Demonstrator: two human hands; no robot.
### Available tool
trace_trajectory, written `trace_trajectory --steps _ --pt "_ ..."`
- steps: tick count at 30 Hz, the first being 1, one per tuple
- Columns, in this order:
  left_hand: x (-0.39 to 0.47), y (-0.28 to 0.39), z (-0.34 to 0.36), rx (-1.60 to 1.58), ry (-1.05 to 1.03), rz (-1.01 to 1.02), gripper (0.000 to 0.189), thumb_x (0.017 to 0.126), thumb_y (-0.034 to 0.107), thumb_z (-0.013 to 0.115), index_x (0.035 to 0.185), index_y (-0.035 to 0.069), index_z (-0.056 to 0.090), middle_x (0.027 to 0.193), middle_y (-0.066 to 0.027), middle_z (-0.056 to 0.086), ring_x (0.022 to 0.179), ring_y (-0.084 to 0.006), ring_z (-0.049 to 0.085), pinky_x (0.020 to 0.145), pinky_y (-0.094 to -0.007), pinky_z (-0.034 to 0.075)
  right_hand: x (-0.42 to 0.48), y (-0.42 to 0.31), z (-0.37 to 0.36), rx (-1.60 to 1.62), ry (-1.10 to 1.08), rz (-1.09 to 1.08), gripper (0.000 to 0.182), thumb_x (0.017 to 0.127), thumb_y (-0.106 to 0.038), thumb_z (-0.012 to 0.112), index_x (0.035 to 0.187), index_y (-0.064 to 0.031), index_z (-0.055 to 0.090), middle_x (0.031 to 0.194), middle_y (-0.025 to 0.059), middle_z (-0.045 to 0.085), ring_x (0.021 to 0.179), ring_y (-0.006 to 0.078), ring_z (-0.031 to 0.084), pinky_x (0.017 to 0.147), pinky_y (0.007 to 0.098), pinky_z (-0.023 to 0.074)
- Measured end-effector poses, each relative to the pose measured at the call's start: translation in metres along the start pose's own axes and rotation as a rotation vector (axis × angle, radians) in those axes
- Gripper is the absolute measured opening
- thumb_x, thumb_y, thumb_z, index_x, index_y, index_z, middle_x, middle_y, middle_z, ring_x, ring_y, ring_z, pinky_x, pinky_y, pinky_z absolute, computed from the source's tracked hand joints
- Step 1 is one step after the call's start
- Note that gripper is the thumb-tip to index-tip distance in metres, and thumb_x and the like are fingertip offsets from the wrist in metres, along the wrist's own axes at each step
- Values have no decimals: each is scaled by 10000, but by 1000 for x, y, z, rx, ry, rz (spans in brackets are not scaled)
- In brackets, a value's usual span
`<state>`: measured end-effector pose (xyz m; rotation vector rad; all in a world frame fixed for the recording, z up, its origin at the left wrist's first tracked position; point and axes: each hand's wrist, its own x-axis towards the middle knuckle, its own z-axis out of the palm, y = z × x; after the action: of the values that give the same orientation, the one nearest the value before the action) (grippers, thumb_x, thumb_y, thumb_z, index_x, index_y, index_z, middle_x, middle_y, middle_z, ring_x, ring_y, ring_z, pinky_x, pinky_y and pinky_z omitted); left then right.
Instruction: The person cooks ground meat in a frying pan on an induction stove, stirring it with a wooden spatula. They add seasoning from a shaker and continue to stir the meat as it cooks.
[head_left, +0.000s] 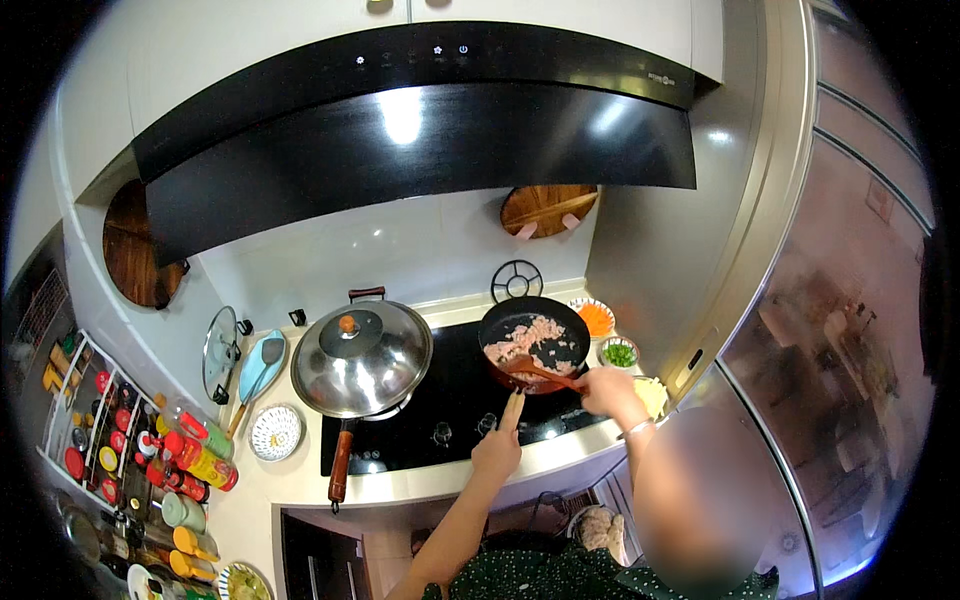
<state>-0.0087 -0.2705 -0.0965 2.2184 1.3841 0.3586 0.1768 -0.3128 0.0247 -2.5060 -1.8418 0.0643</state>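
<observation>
My left hand is closed around the pale handle of a dark frying pan on the right side of the black cooktop. In my right hand is a reddish-brown wooden spatula, its blade down in the pan among pieces of pinkish minced meat. Right of the pan stand a bowl of shredded carrot, a small bowl of chopped greens and a dish of pale yellow shreds, partly hidden behind my right wrist.
A lidded steel wok covers the cooktop's left side, its wooden handle jutting over the counter edge. Left of it are a patterned bowl, a blue spoon rest and several sauce bottles. The range hood hangs above.
</observation>
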Motion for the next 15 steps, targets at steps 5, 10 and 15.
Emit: trace_trajectory --steps 5,10,15 --pt "2 -13 4 29 54 -21 570 854 230 446 1359 213 183 726 -182 592 633 -337 589 547 -439 472 4 5 -64 -62 -72 -25 253 633 -167 576 860 -187 684 864 131 641 819 267 623 709 373 496" --pt "3 -4 1 -26 29 9 593 838 223 467 1352 225 171 784 -194 608 696 -348 606 612 -448 484 56 8 -40 26 -1 54 243 645 -186 582 859 -118 675 915 160 630 879 284 609 745 382 486" --pt "4 -4 -2 -40 -22 -7 578 835 225 470 1343 247 193 795 -200 609 705 -350 607 628 -459 481 91 2 1 9 85 15 262 651 -187 582 896 -163 669 895 131 636 848 280 611 740 377 490"
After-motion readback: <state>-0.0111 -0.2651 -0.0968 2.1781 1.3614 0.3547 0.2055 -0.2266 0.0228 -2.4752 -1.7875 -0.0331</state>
